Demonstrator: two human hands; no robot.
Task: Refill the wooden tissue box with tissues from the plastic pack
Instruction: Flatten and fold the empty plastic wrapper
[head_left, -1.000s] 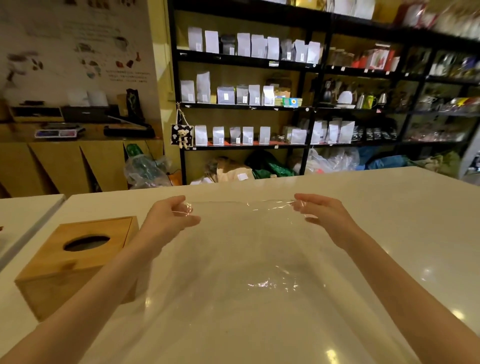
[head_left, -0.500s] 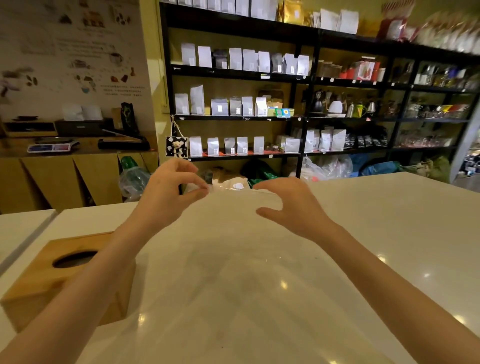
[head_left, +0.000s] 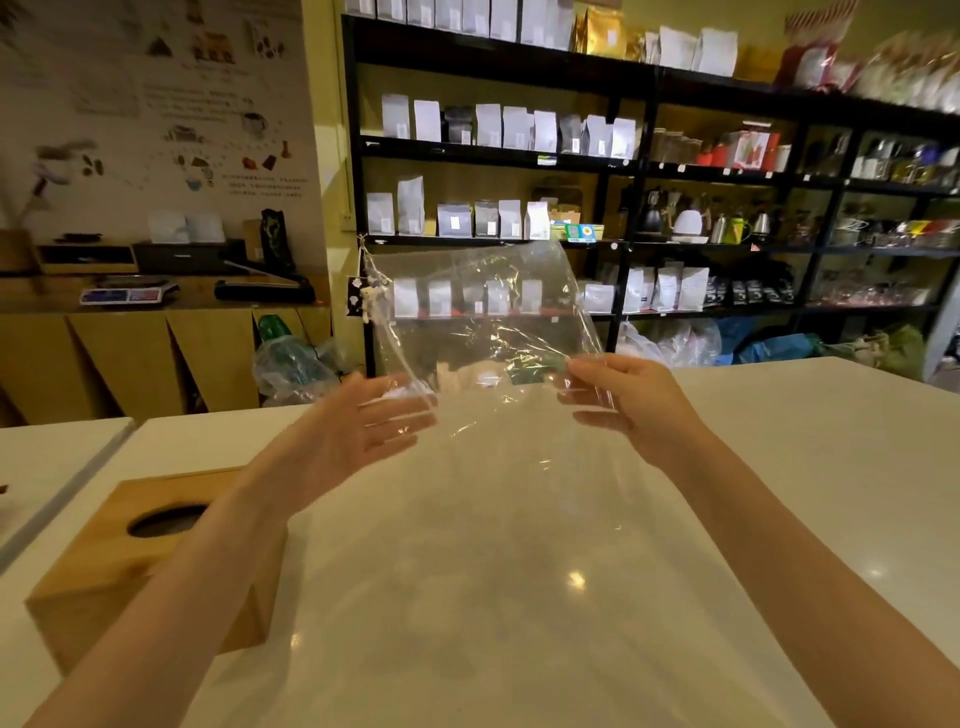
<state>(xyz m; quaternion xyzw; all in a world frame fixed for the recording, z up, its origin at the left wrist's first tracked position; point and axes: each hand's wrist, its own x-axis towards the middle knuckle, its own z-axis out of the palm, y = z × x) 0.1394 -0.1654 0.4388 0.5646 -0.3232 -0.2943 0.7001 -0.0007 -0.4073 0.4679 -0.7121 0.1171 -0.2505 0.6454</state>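
The clear plastic pack (head_left: 483, 322) hangs in the air above the white counter. Its top flap stands up in front of the shelves, and the rest drapes down toward me as a hazy sheet. I cannot tell whether tissues are inside. My right hand (head_left: 628, 400) pinches the pack's right edge between thumb and fingers. My left hand (head_left: 358, 426) lies flat, palm up, with its fingers spread under the left edge, touching the film without gripping it. The wooden tissue box (head_left: 93, 577), with an oval hole in its top, sits on the counter at the left, partly behind my left forearm.
The white counter (head_left: 805, 467) stretches to the right and ahead. A second white surface (head_left: 47, 457) adjoins it at the far left across a narrow gap. Black shelves (head_left: 639, 239) with bags and kettles stand behind the counter, with full plastic bags on the floor below them.
The pack has been lifted, so its top flap now stands up in front of the shelves. My left hand has gone from a pinch to flat fingers. My right hand has taken the right edge.
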